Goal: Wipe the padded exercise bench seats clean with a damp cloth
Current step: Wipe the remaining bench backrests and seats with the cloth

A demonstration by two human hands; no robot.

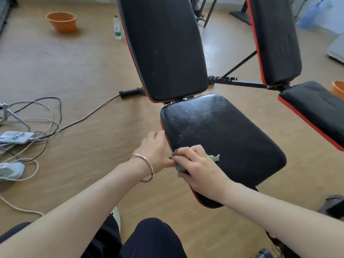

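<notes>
A black padded seat with a red edge fills the middle of the view, its surface smeared and shiny. Its raised backrest stands behind it. My right hand presses a crumpled green cloth onto the seat's near left part, fingers curled over it. My left hand, with a silver bangle on the wrist, holds the seat's left edge, its fingers wrapped under the rim. A second black bench seat and backrest stand to the right.
An orange basin and a water bottle stand on the wooden floor at the back left. Cables and a power strip lie at the left. Another orange basin peeks out at the right edge. My knees are below.
</notes>
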